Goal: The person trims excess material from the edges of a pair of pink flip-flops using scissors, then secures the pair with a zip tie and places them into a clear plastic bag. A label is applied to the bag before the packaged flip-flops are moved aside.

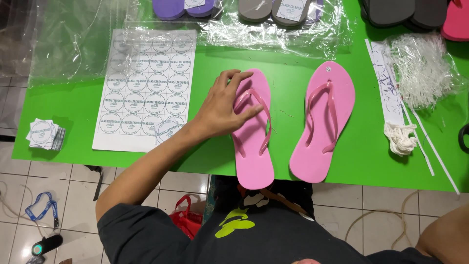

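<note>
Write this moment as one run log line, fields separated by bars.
left hand: on left pink flip-flop, fingers on strap | right hand: out of view | right pink flip-flop: untouched, on green table

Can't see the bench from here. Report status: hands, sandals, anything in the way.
Left hand flat on the left pink sandal, fingers spread, nothing gripped. Right hand out of view. Right pink sandal lies apart, untouched. Sticker sheet beside the wrist, not blocking.

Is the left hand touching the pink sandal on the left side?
Touching. The head view shows the left hand lying on the left pink sandal, with its fingers over the strap and footbed.
</note>
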